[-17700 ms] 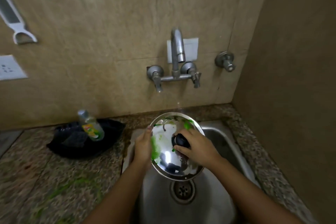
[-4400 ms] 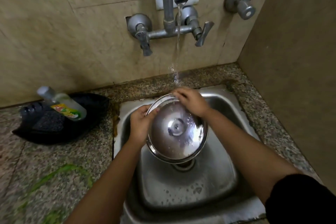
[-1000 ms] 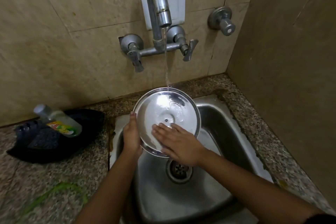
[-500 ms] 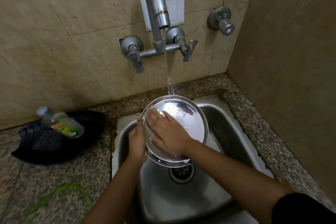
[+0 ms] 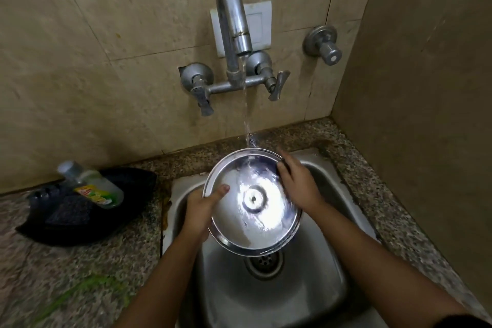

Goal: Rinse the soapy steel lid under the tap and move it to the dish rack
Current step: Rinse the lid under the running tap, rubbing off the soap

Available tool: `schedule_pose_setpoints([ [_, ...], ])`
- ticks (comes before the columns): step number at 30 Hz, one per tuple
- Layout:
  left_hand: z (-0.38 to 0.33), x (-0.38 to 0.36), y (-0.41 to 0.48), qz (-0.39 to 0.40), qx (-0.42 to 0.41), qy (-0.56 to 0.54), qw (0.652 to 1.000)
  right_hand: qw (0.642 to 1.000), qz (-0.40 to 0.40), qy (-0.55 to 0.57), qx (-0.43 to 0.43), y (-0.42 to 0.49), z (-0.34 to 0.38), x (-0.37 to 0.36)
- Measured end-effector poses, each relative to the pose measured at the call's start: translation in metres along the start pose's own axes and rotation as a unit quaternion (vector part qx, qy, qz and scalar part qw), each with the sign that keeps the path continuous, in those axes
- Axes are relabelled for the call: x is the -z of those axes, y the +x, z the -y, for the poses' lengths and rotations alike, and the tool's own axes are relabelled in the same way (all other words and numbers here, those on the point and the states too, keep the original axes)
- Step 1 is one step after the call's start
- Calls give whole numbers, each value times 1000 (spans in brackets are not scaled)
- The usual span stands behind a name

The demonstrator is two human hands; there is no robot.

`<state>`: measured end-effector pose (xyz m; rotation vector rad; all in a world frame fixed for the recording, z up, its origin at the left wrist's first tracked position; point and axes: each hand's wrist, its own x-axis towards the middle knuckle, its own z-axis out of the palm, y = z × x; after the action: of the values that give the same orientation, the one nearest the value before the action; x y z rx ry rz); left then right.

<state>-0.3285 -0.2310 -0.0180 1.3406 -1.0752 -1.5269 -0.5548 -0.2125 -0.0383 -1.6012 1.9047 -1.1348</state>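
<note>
The round steel lid [image 5: 253, 202] is held over the steel sink [image 5: 269, 290], underside up and tilted toward me. Water falls from the tap [image 5: 234, 24] onto its upper inner face and runs across it. My left hand [image 5: 202, 210] grips the lid's left rim, thumb lying on the inner surface. My right hand [image 5: 298, 181] rests on the right rim, fingers curled over the edge. No foam shows on the lid. No dish rack is in view.
A black tray [image 5: 87, 210] on the granite counter [image 5: 80, 274] at left holds a tipped dish-soap bottle [image 5: 93, 186] and a scrubber. Green soap smears streak the counter's front. Tiled walls close the back and right. The drain [image 5: 263, 263] lies below the lid.
My right hand has slid from rubbing the lid's inner face to its right rim. The lid's centre now shows bare under the running water.
</note>
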Motion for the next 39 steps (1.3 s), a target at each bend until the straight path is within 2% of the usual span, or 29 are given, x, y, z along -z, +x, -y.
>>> schedule_pose_setpoints([
  [2,-6,-1,3,21,-17,22,999,993,-45,94,-56,7,9,1],
  [5,-14,-5,10,52,-24,31,998,966,-62,217,-125,9,12,5],
  [9,-22,-15,17,56,-3,54,997,948,-80,265,-157,13,6,10],
  [12,-29,-18,17,89,15,57,994,942,-85,288,-148,17,10,19],
  [17,-55,-20,27,177,12,144,974,966,21,244,-81,34,30,15],
  [19,-64,-24,31,163,-7,176,971,973,53,214,-69,40,39,9],
  [23,-63,-16,35,142,-36,163,976,972,75,213,-60,46,46,9],
  [27,-55,-11,26,120,-18,77,990,972,62,211,-86,47,39,12],
  [31,-55,-13,15,89,-24,49,995,966,36,229,-116,39,31,16],
  [39,-39,-6,7,84,-11,-1,996,965,23,247,-88,18,30,16],
])
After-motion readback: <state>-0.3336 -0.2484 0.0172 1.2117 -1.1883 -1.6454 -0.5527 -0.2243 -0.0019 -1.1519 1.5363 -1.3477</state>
